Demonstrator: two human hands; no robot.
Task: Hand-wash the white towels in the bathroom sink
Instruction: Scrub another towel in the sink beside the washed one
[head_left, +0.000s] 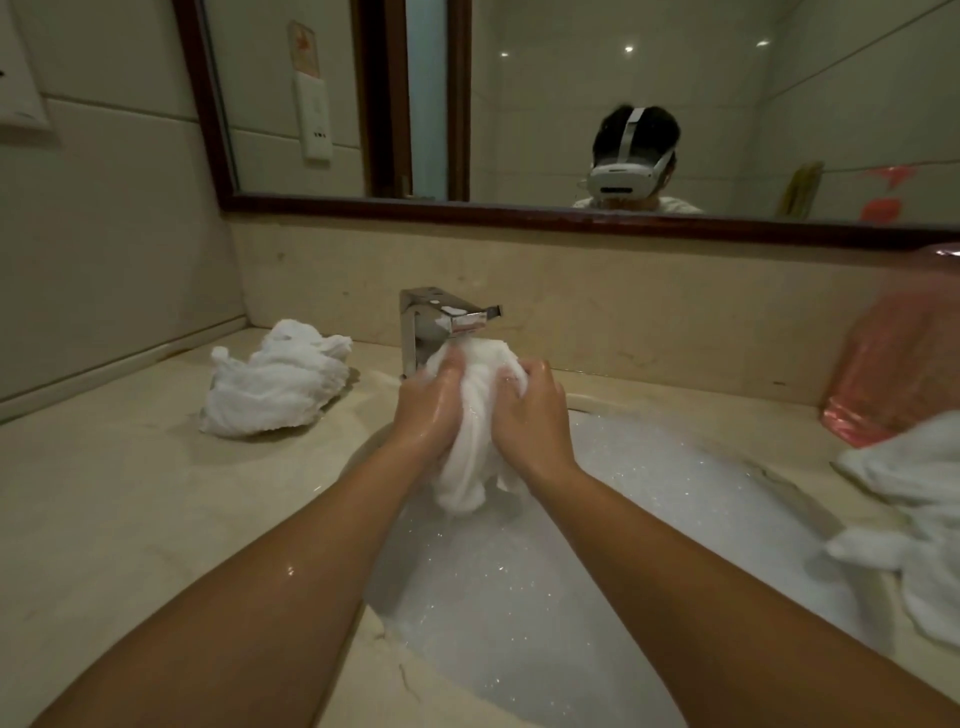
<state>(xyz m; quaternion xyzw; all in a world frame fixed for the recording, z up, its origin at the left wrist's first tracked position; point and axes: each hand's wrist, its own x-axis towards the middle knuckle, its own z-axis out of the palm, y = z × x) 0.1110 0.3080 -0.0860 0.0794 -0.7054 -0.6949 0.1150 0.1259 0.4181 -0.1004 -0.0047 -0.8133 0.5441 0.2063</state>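
White, wet towel (467, 462) is bunched above the foamy sink (779, 475), just below the faucet (441, 322). Both the left hand (431, 410) and right hand (532, 415) clasp it, each grip closed round the cloth. On the surface (130, 493) a crumpled towel (275, 387) lies left and a towel heap (909, 519) right.

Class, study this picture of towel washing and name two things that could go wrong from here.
The soapy towel, squeezed between the left hand and right hand, could slip and splash suds onto the counter. The towel pile on the right lies at the edge of the sink and might slide in.
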